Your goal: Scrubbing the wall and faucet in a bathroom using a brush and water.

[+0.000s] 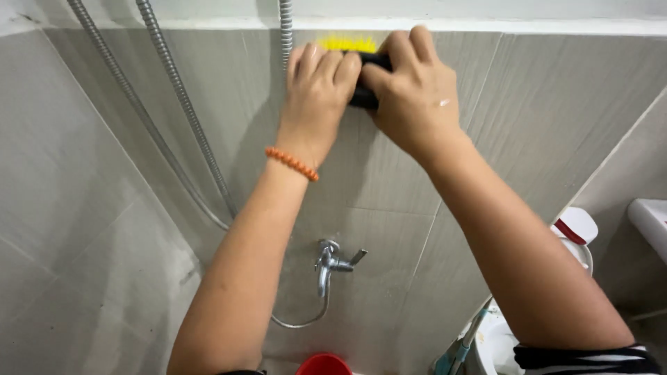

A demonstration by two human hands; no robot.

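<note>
- 2 hands, left hand (321, 83) and right hand (413, 87), both gripping 1 scrubbing brush (361, 69) with a black body and yellow bristles, pressed to the wall
- 1 orange bead bracelet (292, 164), on the left wrist
- 3 metal shower hoses (182, 97) running down the grey tiles
- 1 chrome wall tap (328, 264) with a lever handle
- 1 red bucket (324, 364), only its rim in view
- 1 white toilet (571, 243) at the lower right
- 1 white basin edge (649, 222) at the far right
</note>
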